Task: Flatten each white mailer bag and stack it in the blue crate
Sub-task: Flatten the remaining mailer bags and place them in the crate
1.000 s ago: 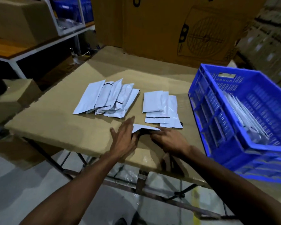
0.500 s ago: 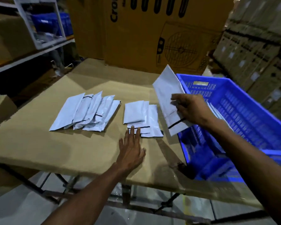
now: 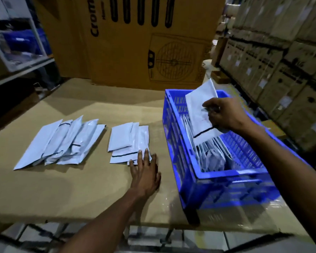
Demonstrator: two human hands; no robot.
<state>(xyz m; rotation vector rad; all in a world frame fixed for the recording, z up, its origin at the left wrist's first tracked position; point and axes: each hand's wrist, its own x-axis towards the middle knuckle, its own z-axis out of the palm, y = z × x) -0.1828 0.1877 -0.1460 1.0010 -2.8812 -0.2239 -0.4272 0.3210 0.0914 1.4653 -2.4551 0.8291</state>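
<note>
One white bag (image 3: 202,114) has gone from the bench (image 3: 66,189) up over the blue crate (image 3: 224,176). A second ago both hands were pressing it flat near the front edge of the bench. Now the right hand (image 3: 224,115) pinches it by its side, fingers and thumb closed on it, and holds it tilted above the bags already in the crate (image 3: 210,154) (those lean on their edges in a row). Its lower end is just above them, so it looks ready to drop in.

The left hand (image 3: 144,172) has slid forward too. It lies flat and open, fingertips (image 3: 140,155) touching the near corner of the small pile (image 3: 128,141). It has hold of nothing yet. I think that pile gives the next bag.

A bigger fan of bags (image 3: 62,141) waits further left, well apart from the crate. So this bag is nearly done, but plenty are left.
</note>
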